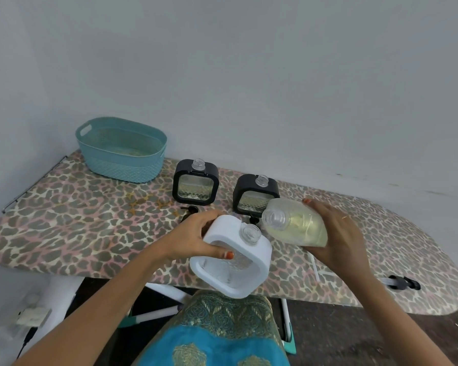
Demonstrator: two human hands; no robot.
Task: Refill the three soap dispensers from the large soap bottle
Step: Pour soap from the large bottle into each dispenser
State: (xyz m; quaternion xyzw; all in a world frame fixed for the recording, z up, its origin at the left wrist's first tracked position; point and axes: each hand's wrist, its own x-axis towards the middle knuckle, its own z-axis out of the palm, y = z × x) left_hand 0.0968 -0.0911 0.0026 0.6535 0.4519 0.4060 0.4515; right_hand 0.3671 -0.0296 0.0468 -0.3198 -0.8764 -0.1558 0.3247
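both hands up over the ironing board, white dispenser in the left, big soap bottle in the right.

left hand grips the white-framed dispenser by its top edge, tilted toward the person, thumb w/ orange nail on the front face, open clear neck pointing up-right. right hand wraps round the base of the soap bottle, held on its side w/ yellowish liquid inside, uncapped mouth facing left, just above and beside the dispenser neck, not touching. two black-framed dispensers stand upright farther back: left black dispenser, right black dispenser, both w/ open necks, partly filled. black pump head lies on the board near the left hand. teal basket sits at the far left corner by the wall.
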